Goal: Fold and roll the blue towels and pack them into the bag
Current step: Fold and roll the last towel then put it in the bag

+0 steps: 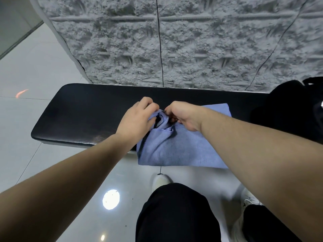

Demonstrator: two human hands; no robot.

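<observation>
Left hand: grip pinching bunched end of blue towel. Right hand: grip clenched on same end. Towel at counter front edge, overhanging; rolling barely begun. Black bag at counter right end; packing pending.

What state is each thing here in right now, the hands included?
Blue towel: partly bunched, lying on the bench, near edge hanging over the front.
Left hand: gripping the towel's bunched end.
Right hand: pinching the same bunched end.
Black bag: sitting at the bench's right end.
Bench: bearing towel and bag.
</observation>
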